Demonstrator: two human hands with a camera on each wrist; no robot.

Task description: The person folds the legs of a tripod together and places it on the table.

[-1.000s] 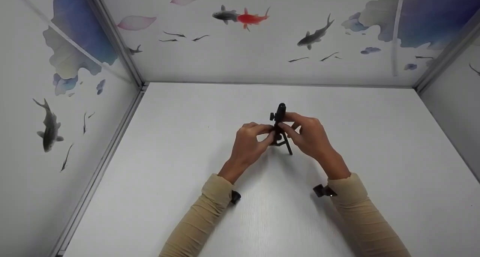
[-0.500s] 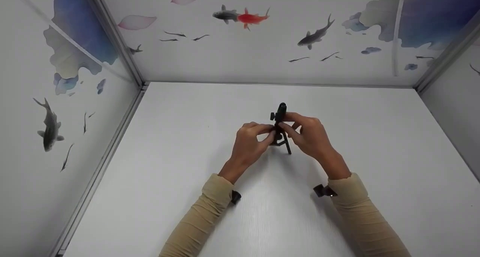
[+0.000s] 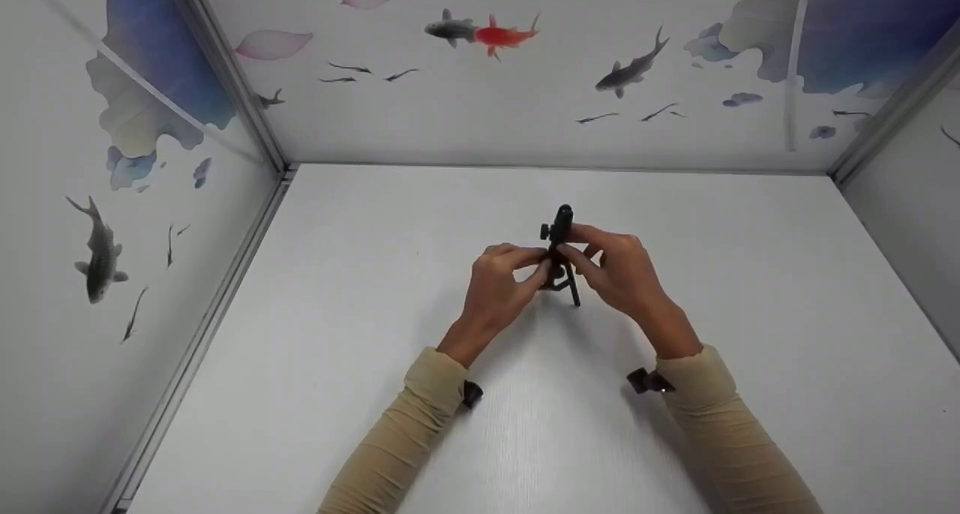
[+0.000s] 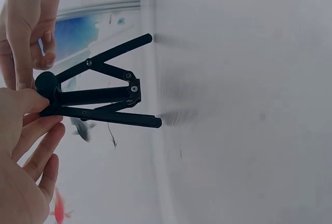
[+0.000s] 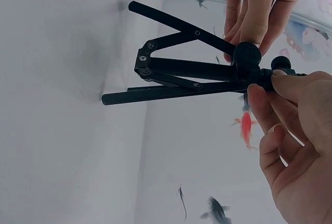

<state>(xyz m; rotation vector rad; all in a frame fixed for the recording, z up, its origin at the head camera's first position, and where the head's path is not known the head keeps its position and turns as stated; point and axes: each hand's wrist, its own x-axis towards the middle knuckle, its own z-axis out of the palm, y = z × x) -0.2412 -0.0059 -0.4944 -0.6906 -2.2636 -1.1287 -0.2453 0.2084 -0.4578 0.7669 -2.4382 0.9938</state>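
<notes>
- Since the earlier frames, the lower end of one black rod-like leg (image 3: 573, 287) of the slim black tripod (image 5: 192, 69) has swung slightly inward; both hands keep their places.
- White enclosure (image 3: 480, 135) with grey metal framing, its walls printed with fish, pink petals and blue-purple shapes: it surrounds the tripod on the far, left and right sides.
- Smooth white table (image 3: 375, 236): beneath the tripod; whether the feet touch it cannot be told.
- Left tan fabric sleeve (image 3: 386, 431): near side of the tripod, to its left.
- Right tan fabric sleeve (image 3: 742, 431): near side of the tripod, to its right.
- Left hand (image 3: 493, 285): thumb and fingers pinch the tripod's middle from its left.
- Right hand (image 3: 621, 272): thumb and forefinger pinch the tripod higher up, from its right.
- The tripod sits between both hands, long axis roughly upright, head uppermost, legs partly spread and pointing down; fingers cover its middle in the head view.
- Round black knob (image 3: 545, 232): juts leftward from the tripod's upper part.
</notes>
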